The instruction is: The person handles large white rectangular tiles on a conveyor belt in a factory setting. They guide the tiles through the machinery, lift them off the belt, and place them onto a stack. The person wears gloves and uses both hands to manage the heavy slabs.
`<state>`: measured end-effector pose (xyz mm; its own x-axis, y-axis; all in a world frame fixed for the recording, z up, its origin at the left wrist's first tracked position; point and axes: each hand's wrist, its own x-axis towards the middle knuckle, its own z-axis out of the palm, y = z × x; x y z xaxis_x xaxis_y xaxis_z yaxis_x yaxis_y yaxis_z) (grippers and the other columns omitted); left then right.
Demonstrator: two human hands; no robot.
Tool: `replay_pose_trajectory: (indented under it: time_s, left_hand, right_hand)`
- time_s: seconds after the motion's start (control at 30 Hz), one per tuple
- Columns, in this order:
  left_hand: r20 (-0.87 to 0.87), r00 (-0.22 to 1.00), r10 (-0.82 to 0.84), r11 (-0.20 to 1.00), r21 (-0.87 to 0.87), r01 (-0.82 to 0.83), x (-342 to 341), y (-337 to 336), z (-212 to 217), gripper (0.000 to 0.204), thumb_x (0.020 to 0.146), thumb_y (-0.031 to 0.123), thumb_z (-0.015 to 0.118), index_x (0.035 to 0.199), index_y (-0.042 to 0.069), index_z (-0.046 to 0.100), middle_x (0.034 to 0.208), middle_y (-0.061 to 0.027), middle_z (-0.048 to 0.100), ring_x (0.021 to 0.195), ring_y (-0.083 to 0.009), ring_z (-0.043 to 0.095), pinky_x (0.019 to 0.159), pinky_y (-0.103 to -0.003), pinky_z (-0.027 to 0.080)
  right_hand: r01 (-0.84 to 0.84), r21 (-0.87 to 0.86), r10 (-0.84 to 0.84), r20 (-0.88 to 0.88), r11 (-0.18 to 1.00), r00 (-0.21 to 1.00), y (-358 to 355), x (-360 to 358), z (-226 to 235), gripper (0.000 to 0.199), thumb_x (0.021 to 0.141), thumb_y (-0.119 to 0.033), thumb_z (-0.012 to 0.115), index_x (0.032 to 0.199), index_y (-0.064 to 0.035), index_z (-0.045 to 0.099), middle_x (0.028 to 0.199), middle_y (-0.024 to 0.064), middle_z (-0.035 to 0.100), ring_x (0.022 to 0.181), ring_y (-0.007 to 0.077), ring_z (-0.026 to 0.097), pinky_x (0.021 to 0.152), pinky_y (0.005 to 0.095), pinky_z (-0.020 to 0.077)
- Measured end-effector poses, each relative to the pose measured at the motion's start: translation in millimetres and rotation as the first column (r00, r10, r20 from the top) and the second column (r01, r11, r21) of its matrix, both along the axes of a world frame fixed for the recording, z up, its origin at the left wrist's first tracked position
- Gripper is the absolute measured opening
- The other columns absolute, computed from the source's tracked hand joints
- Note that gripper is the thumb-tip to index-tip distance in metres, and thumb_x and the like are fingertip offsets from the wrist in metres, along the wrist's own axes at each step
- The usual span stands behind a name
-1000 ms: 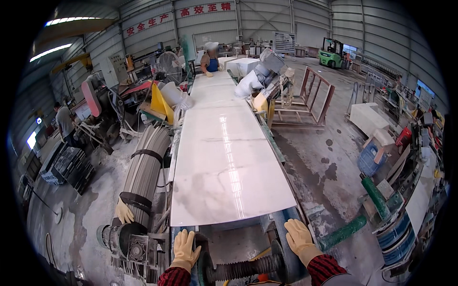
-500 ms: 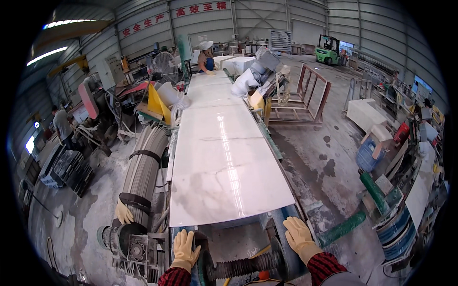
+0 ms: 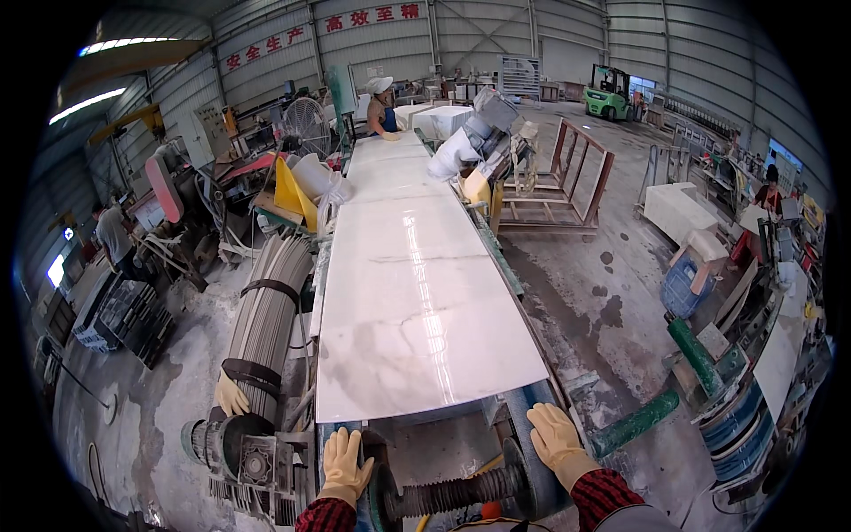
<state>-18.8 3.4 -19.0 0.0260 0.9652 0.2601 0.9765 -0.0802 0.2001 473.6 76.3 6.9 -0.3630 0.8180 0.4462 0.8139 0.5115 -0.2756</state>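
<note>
A long polished white stone slab (image 3: 425, 328) with grey veining lies along a machine bed, its near edge just beyond my hands. In a cream glove, my left hand (image 3: 346, 465) rests on the left side of the blue metal frame (image 3: 526, 461), fingers pointing forward and slightly apart. On the frame's right side lies my right hand (image 3: 557, 442), also gloved, with its fingers stretched out. Neither hand holds anything. Between them, a dark ribbed roller (image 3: 456, 493) crosses the frame's near end. Further stone pieces (image 3: 386, 167) lie in line beyond the slab.
A motor (image 3: 257, 461) and a strapped bundle of long strips (image 3: 266, 324) stand left, with a spare glove (image 3: 231, 395) there. A co-worker (image 3: 381, 105) stands at the far end. Right are a green bar (image 3: 635, 424) and a wooden rack (image 3: 576, 177); a green forklift (image 3: 610, 96) is farther back.
My hands and the slab look unmoved. At the far right, a person in red has come more clearly into view.
</note>
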Motion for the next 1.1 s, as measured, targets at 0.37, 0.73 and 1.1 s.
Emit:
replay_pose_trajectory:
  time_s: [0.37, 0.73, 1.1]
  left_hand:
    - [-0.002, 1.000, 0.003, 1.000, -0.009, -0.003, 2, -5, 1, 0.082, 0.085, 0.032, 0.088, 0.155, 0.005, 0.054, 0.159, -0.0273, 0.051, 0.148, -0.0499, 0.045, 0.127, -0.058, 0.035]
    - [0.031, 1.000, -0.005, 1.000, -0.007, 0.005, 0, -5, -2, 0.081, 0.087, 0.032, 0.088, 0.156, 0.006, 0.055, 0.161, -0.0278, 0.051, 0.149, -0.0523, 0.045, 0.128, -0.059, 0.035]
    - [-0.029, 0.997, 0.067, 0.934, -0.351, -0.073, 3, 5, 18, 0.086, 0.108, 0.045, 0.070, 0.179, 0.016, 0.031, 0.185, -0.0216, 0.024, 0.172, -0.0410, 0.018, 0.140, -0.052, 0.016]
  right_hand:
    - [-0.001, -0.026, 0.001, 0.003, 1.000, 1.000, -5, 0, 7, 0.027, 0.099, -0.013, 0.063, 0.125, -0.0064, 0.065, 0.130, 0.0186, 0.066, 0.123, 0.0406, 0.062, 0.112, 0.0498, 0.0500]
    - [-0.002, -0.081, -0.001, -0.034, 0.997, 0.999, -13, 3, 5, 0.036, 0.096, -0.011, 0.066, 0.131, -0.0028, 0.067, 0.137, 0.0228, 0.067, 0.131, 0.0450, 0.061, 0.116, 0.0525, 0.0484]
    - [0.039, -0.143, -0.048, -0.063, 0.989, 0.997, -2, 5, -18, 0.035, 0.099, -0.011, 0.065, 0.134, -0.0074, 0.063, 0.137, 0.0140, 0.063, 0.128, 0.0382, 0.059, 0.112, 0.0491, 0.0494]
